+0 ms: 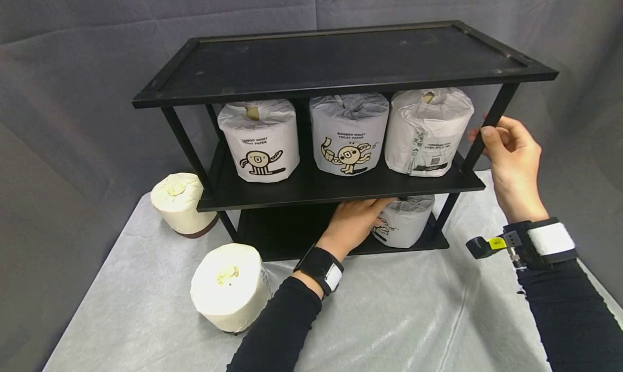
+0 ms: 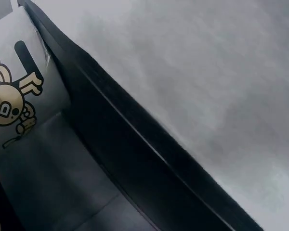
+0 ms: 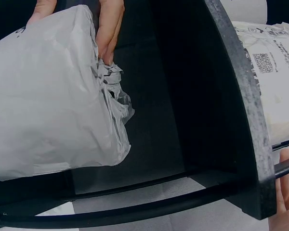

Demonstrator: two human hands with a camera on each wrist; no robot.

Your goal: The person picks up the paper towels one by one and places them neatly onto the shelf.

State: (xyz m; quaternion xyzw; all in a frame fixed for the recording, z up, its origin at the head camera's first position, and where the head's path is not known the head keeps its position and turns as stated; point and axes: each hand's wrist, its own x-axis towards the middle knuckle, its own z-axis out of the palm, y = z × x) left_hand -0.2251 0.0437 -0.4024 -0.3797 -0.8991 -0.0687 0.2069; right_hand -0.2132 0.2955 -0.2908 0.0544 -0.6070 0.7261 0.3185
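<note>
A black shelf rack (image 1: 340,64) stands on a pale cloth. On its bottom level sits a paper-wrapped toilet roll (image 1: 406,220) with a cartoon print. My left hand (image 1: 352,228) reaches under the middle shelf and holds this toilet roll; the right wrist view has its fingers (image 3: 110,29) over the crumpled end of the wrapper (image 3: 58,96). Only slivers of that hand enter the left wrist view, beside the printed roll (image 2: 24,86). My right hand (image 1: 516,161) grips the rack's right front post (image 1: 491,118), thumb in front, some fingertips behind it.
Three wrapped toilet rolls stand in a row on the middle shelf: left (image 1: 260,139), centre (image 1: 349,134) and right (image 1: 428,134). Two cream rolls with brown bases stand on the cloth, one beside the rack (image 1: 180,204), one nearer (image 1: 231,288). Grey fabric (image 1: 97,91) hangs behind.
</note>
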